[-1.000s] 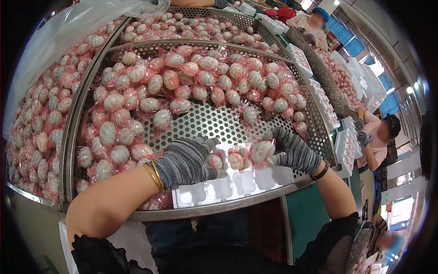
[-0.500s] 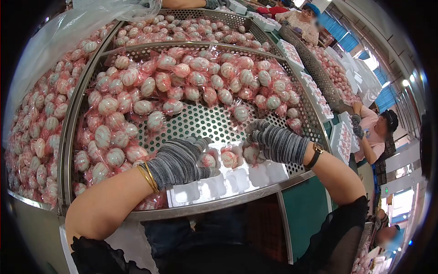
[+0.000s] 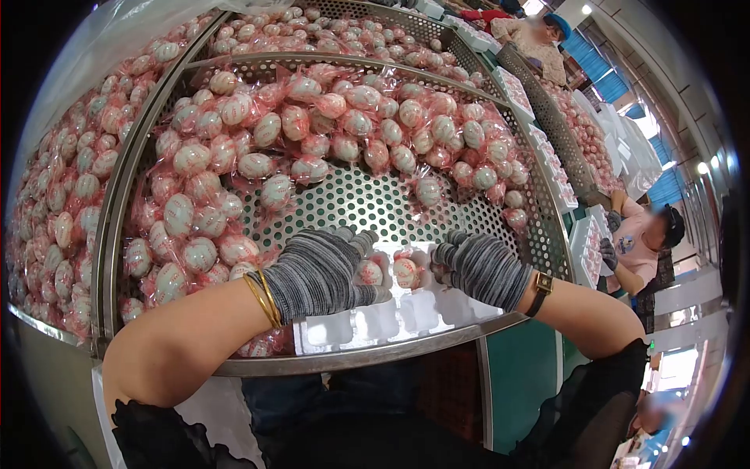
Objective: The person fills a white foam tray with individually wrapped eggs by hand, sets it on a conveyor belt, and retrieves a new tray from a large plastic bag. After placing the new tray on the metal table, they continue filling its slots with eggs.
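A white foam tray [image 3: 316, 328] with molded hollows lies at the front of the perforated metal bin. Two plastic-wrapped eggs with red print sit in its far row: a left egg [image 3: 369, 273] and a middle egg [image 3: 406, 273]. My left hand [image 3: 324, 270], in a grey striped glove, is beside the left egg, thumb and fingers apart. At the tray's right, my right hand [image 3: 483, 270], gloved alike, has its fingers curled down over the far row. A wrapped egg showed at those fingers earlier; they now mostly hide that spot.
Many wrapped eggs [image 3: 191, 159] are heaped along the bin's left and far sides. Bare perforated floor [image 3: 344, 207] shows in the middle. A metal divider [image 3: 328, 59] separates another bin behind. Filled foam trays [image 3: 547, 168] line the right side, where a co-worker [image 3: 637, 242] stands.
The view has shifted slightly. My right fingers have closed lower over the tray's right part, hiding the egg there. My left hand stays by the left egg.
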Tool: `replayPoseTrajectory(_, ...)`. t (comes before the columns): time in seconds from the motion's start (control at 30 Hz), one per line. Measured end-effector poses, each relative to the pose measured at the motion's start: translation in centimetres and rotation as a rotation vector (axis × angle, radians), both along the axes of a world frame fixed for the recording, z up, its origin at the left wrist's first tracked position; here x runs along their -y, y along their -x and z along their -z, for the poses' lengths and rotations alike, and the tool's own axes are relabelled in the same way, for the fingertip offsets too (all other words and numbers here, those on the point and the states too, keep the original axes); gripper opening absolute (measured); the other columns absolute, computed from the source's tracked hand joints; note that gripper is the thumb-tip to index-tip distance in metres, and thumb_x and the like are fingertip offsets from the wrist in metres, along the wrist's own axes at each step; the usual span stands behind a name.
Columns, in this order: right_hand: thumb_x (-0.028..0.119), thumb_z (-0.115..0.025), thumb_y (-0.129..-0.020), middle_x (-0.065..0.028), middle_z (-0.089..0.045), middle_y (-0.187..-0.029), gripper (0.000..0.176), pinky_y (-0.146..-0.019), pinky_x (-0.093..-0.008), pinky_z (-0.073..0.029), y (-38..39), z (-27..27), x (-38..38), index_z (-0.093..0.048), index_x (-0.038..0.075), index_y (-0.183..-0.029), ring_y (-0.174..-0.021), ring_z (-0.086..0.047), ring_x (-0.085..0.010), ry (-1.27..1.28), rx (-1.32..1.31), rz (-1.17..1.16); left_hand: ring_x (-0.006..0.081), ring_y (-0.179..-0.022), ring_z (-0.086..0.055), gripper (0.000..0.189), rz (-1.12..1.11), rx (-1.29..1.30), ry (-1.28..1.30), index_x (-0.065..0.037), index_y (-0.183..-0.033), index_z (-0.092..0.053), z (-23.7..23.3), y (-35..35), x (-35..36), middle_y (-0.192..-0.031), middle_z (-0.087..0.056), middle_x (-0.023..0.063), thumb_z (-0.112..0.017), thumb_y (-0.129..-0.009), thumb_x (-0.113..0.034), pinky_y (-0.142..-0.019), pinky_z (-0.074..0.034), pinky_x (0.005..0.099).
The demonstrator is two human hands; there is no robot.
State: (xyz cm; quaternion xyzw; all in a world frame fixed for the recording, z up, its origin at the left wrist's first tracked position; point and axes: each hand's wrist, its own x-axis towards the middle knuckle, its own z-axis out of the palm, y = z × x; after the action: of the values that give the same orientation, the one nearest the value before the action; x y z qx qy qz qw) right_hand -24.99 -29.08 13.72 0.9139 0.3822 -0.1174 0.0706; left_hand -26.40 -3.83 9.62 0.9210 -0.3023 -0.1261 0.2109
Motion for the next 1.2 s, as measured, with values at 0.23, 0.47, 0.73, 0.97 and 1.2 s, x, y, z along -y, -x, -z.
replayPoseTrajectory(0.23,0.014,-0.064,-0.079,-0.0071,-0.065,-0.076,0.017,-0.065,-0.0285,-0.049,-9.6,-1.2,1.0,-0.066,0.008,-0.094,-0.072,-0.060,-0.0132,-0.473,-0.659,0.495,0.0303,-0.091,-0.061,0.076,-0.009,-0.023,0.031,0.001,-0.117,-0.051,-0.1,-0.2,0.0,-0.100,-0.060,0.0195,-0.057,-0.072,-0.060,-0.080,-0.048,0.0410)
replayPoseTrajectory(0.47,0.026,-0.072,-0.073,-0.0143,-0.057,-0.108,0.054,-0.087,-0.0361,-0.043,-12.6,7.8,2.8,-0.052,0.010,-0.120,-0.099,-0.053,-0.0269,-0.175,0.132,0.304,0.0340,-0.097,-0.057,0.070,-0.005,-0.084,0.015,0.000,-0.124,-0.045,-1.4,0.0,-0.1,-0.108,-0.057,0.0214,-0.064,-0.073,-0.044,-0.083,-0.045,0.0417)
replayPoseTrajectory(0.73,0.022,-0.068,-0.079,-0.0077,-0.060,-0.097,0.052,-0.062,-0.0221,-0.050,-5.0,-3.2,8.2,-0.047,0.000,-0.122,-0.078,-0.058,-0.0092,-0.823,-0.593,0.632,0.0349,-0.104,-0.055,0.074,0.000,-0.171,-0.042,0.000,-0.125,-0.045,-1.9,-0.5,0.5,-0.116,-0.054,0.0231,-0.066,-0.072,-0.047,-0.088,-0.044,0.0404)
replayPoseTrajectory(0.97,0.031,-0.063,-0.083,-0.0076,-0.063,-0.081,0.034,-0.065,-0.0291,-0.051,-1.6,-3.0,7.6,-0.059,0.000,-0.099,-0.072,-0.060,-0.0165,-0.406,-0.385,0.526,0.0313,-0.086,-0.063,0.063,0.015,-0.005,-0.002,0.000,-0.112,-0.054,-0.8,-0.3,0.5,-0.096,-0.063,0.0192,-0.059,-0.073,-0.049,-0.073,-0.049,0.0410)
replayPoseTrajectory(1.2,0.028,-0.074,-0.074,-0.0105,-0.064,-0.095,0.049,-0.077,-0.0330,-0.049,-1.7,-3.1,6.8,-0.057,0.004,-0.113,-0.084,-0.060,-0.0186,-0.378,-0.434,0.367,0.0310,-0.087,-0.063,0.062,-0.002,0.018,0.048,0.000,-0.113,-0.054,-0.5,-0.1,0.3,-0.097,-0.063,0.0191,-0.060,-0.074,-0.048,-0.075,-0.049,0.0408)
